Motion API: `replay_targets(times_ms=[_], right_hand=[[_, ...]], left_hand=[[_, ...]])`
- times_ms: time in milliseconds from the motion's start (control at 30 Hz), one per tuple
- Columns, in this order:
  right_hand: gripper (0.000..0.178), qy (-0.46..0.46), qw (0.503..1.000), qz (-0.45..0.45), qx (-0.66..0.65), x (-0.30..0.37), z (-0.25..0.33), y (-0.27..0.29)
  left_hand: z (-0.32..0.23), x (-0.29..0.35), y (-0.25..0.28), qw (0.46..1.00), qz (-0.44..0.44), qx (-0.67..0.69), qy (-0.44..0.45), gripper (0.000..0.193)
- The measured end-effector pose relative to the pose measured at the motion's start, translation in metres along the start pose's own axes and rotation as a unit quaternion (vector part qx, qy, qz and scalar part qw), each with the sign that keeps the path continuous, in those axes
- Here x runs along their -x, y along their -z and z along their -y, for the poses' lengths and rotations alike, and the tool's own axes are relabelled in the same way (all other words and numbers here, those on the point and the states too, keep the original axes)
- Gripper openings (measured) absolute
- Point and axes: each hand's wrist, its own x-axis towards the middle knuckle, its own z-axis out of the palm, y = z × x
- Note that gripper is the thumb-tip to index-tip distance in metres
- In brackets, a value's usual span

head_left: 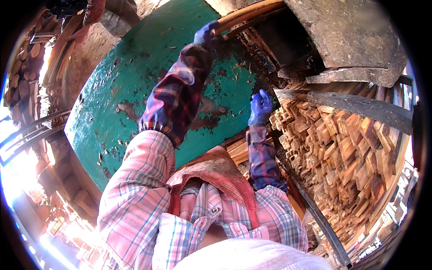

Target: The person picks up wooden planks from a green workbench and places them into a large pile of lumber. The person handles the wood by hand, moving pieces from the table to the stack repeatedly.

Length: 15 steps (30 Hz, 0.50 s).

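One wooden strip (249,14) lies far-centre, beyond the green tabletop (105,96); the left hand (207,36) grips its left end. The right hand (261,108), fingers loosely open, appears empty. Many cut wood pieces (333,153) stand stacked right; handling of this strip appears unfinished.

Green table (112,76): scuffed, scattered with wood chips
Left hand (207,36): blue-gloved, reaching across the table, at the left end of a brown wood strip (252,14); grip unclear
Right hand (260,108): blue-gloved, fingers loosely bent, near the table's right edge
Wood pile (337,148): cut pieces stacked at right, below a grey bar (360,106)
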Motion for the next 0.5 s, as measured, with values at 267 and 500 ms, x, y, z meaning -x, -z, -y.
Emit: replay_targets(times_ms=[267,500], right_hand=[[0.024,-0.006,0.999,-0.006,-0.048,-0.002,-0.010,0.013],[0.032,0.000,0.997,-0.050,0.055,0.021,0.014,-0.015]], left_hand=[[-0.038,0.023,0.025,0.931,-0.038,0.238,0.274,0.019],[-0.081,0.154,0.157,0.901,-0.120,0.268,0.318,0.024]])
